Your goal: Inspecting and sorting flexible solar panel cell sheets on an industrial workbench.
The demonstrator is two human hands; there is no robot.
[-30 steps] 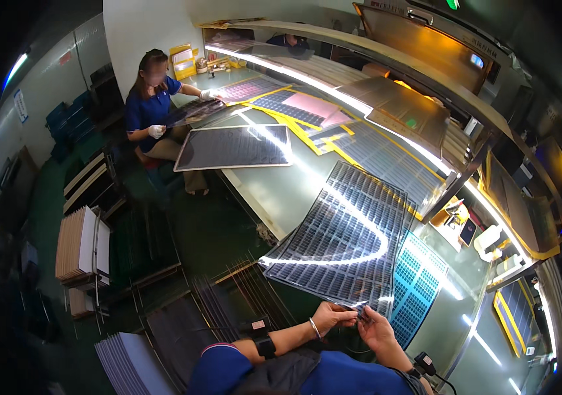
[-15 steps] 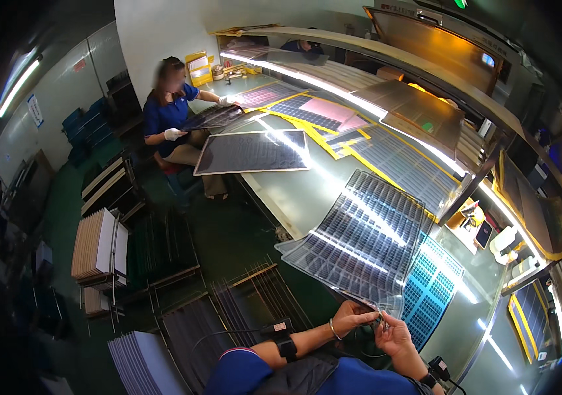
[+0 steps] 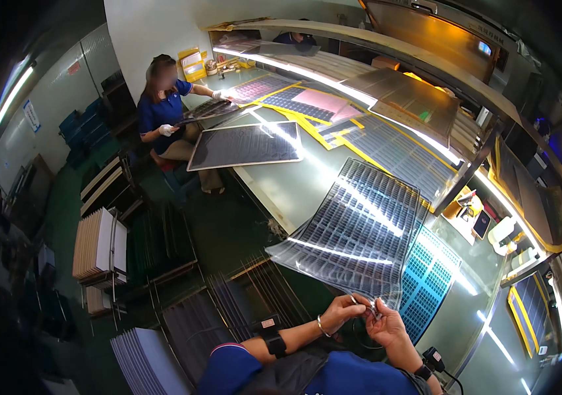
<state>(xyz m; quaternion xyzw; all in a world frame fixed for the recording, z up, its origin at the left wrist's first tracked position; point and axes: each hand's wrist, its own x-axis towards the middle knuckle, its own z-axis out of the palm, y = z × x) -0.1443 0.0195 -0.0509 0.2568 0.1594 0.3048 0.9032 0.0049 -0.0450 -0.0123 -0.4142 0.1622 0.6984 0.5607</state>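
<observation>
My left hand [image 3: 341, 313] and my right hand [image 3: 386, 325] meet at the near corner of a clear film [image 3: 360, 224] printed with a dark grid. Fingers on both sides are pinched together around something small and shiny, too small to make out. The film lies partly on the table, its near left side sticking out past the edge and curling a little. Under its right side lies a bright blue panel [image 3: 431, 280] with a grid pattern. A bracelet circles my left wrist, and dark straps are on both forearms.
Across the table [image 3: 281, 197], a gloved co-worker [image 3: 165, 105] handles a dark sheet [image 3: 208, 110]. A framed dark panel [image 3: 244, 146] overhangs the edge. Yellow-edged films [image 3: 393, 155] lie under a lit shelf [image 3: 294, 69]. Racks of panels [image 3: 100, 243] stand left; white bottles [image 3: 501, 230] stand right.
My view has shifted slightly, so the table scene sits a bit further left. My hands stay at the film's corner, with the fingers drawn closer together. The co-worker still handles the dark sheet.
</observation>
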